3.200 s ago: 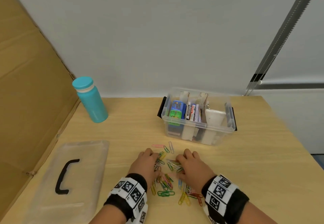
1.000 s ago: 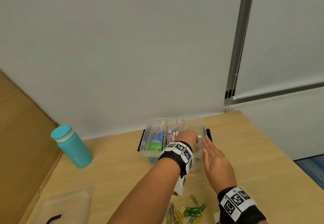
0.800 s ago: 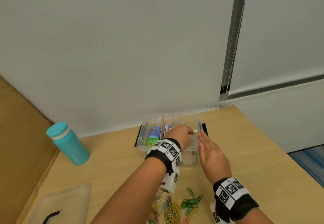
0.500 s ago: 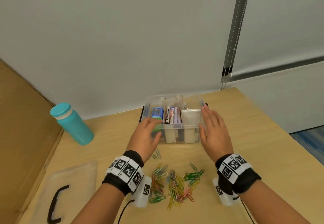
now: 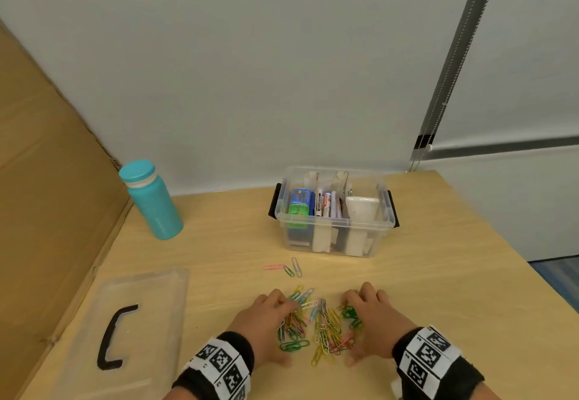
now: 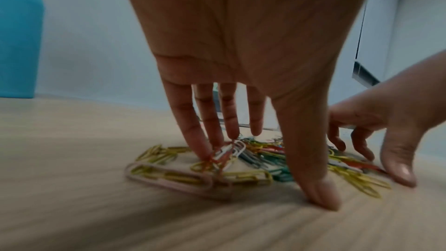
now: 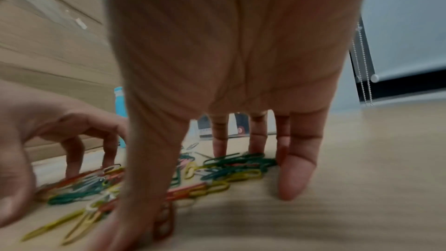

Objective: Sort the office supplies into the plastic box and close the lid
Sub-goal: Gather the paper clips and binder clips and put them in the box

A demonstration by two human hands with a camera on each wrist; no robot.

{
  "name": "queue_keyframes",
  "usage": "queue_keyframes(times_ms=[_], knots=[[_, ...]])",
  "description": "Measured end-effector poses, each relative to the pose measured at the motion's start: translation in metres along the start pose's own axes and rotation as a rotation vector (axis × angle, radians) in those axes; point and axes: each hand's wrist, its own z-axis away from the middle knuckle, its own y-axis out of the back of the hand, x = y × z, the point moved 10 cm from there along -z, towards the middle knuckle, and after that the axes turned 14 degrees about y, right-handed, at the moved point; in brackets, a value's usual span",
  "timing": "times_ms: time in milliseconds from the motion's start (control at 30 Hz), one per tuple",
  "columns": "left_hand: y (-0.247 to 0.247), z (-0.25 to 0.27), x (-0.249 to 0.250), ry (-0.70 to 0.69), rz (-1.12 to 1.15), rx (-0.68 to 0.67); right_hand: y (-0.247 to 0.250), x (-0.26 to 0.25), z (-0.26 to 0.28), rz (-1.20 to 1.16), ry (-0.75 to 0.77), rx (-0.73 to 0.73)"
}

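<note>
A heap of coloured paperclips (image 5: 318, 326) lies on the wooden table near me. My left hand (image 5: 283, 324) stands on the heap's left side with spread fingertips (image 6: 207, 152) touching the clips and the thumb on the table. My right hand (image 5: 352, 327) mirrors it on the right side, its fingertips (image 7: 293, 184) down among the green clips. Neither hand holds anything. The clear plastic box (image 5: 384, 227) stands open behind the heap, with batteries, markers and white items inside. Its clear lid (image 5: 156, 299) with a black handle lies flat at the left.
Three stray paperclips (image 5: 286, 268) lie between the heap and the box. A teal bottle (image 5: 153, 202) stands at the back left beside a cardboard sheet (image 5: 47, 196). The table's right edge (image 5: 501, 261) runs diagonally.
Both hands have drawn back from the sides of the box and come down on either side of the paperclip heap. The box stays where it was.
</note>
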Motion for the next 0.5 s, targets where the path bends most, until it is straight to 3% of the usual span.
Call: queue_keyframes(times_ms=[133, 500], knots=[[0.007, -0.008, 0.004, 0.009, 0.052, 0.047, 0.006, -0.013, -0.008, -0.073, 0.027, 0.100], [0.025, -0.021, 0.009, -0.007, -0.008, 0.130, 0.018, -0.036, -0.021, 0.169, 0.072, 0.162]])
